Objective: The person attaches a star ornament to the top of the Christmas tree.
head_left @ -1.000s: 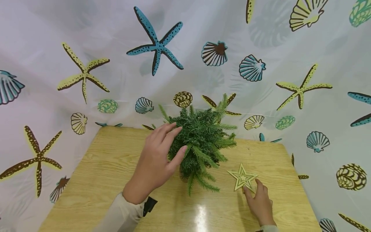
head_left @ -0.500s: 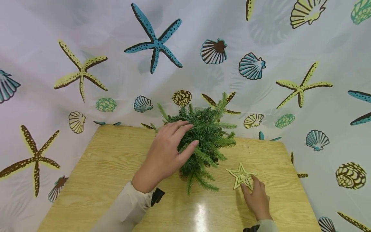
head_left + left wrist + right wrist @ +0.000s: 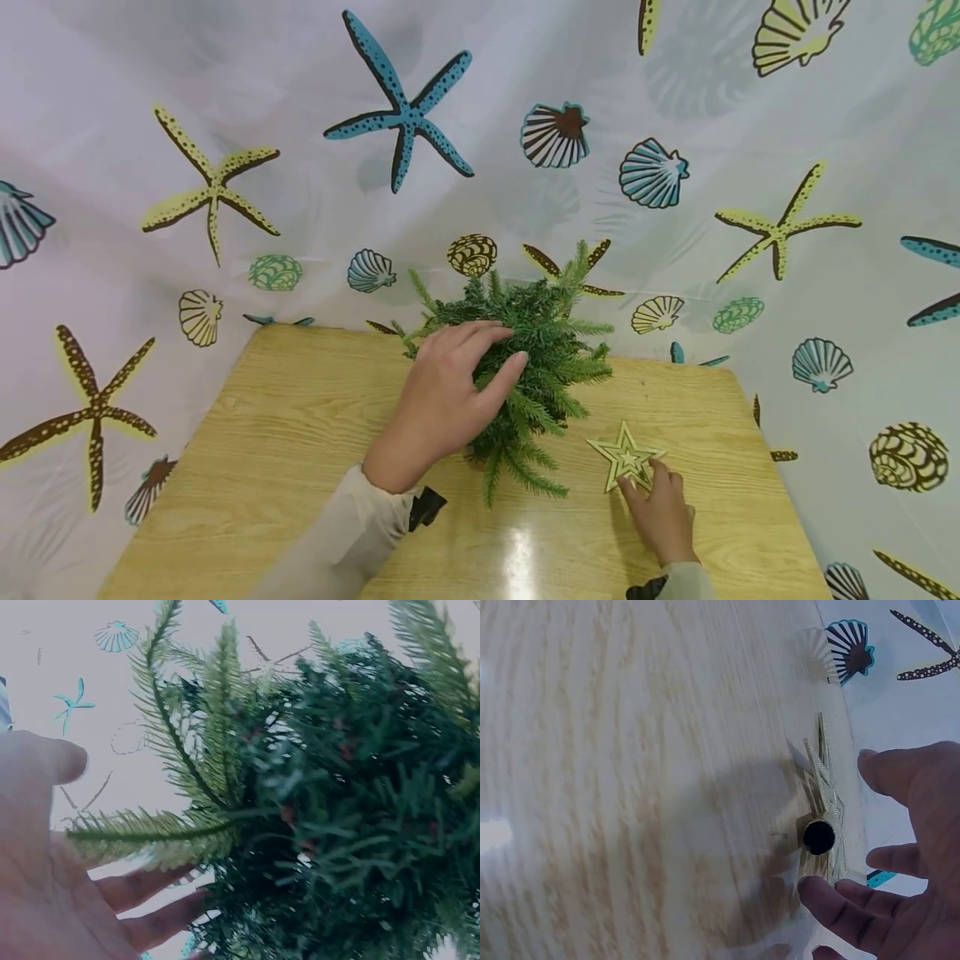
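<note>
No brand, label or writing can be read on anything here. The small green tree (image 3: 525, 367) stands on the wooden table (image 3: 300, 467), toward its far edge, in front of a curtain (image 3: 225, 100) printed with starfish and shells. The left hand (image 3: 450, 392) reaches in from the tree's left, palm against the foliage, with its fingers spread and lightly bent over the branches and the thumb tucked in lower down; it cups the tree rather than clenching it. The left wrist view shows the fronds (image 3: 202, 825) lying between thumb and fingers. The gold star (image 3: 626, 456) lies on the table just right of the tree and nearer the person. The right hand (image 3: 660, 510) lies low beside it, fingers loosely open, their tips touching the star's near edge, gripping nothing.
</note>
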Action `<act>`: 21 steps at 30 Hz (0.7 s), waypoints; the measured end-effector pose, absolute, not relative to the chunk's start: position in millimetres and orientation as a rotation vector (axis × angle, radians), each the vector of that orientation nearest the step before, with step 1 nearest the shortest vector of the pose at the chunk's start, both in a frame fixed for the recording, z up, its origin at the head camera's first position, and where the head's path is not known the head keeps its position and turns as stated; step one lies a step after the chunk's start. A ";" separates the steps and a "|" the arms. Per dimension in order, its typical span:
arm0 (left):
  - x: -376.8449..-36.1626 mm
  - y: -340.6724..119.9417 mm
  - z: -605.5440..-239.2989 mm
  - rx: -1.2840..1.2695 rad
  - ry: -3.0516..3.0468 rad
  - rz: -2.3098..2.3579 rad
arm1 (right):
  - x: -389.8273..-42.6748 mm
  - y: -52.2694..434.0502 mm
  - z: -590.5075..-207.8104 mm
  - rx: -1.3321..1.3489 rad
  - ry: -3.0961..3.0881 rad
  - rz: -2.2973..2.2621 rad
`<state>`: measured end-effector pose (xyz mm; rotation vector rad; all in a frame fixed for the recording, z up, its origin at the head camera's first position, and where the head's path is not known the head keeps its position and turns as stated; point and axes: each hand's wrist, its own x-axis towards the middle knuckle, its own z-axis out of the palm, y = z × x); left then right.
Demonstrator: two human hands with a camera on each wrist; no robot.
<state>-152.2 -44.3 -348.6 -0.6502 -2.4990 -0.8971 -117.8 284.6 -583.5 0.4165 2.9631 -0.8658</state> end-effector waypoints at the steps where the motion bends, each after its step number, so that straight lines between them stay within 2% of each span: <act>1: -152.4 -43.1 -347.6 -0.636 -2.512 -0.872 | -118.0 284.5 -584.8 0.419 2.964 -0.853; 8: -152.8 -36.5 -346.2 -0.638 -2.580 -0.703 | -119.8 283.7 -593.4 0.456 2.981 -0.851; 21: -154.2 -32.7 -355.5 -0.664 -2.548 -0.715 | -122.5 290.1 -598.9 0.567 3.000 -0.908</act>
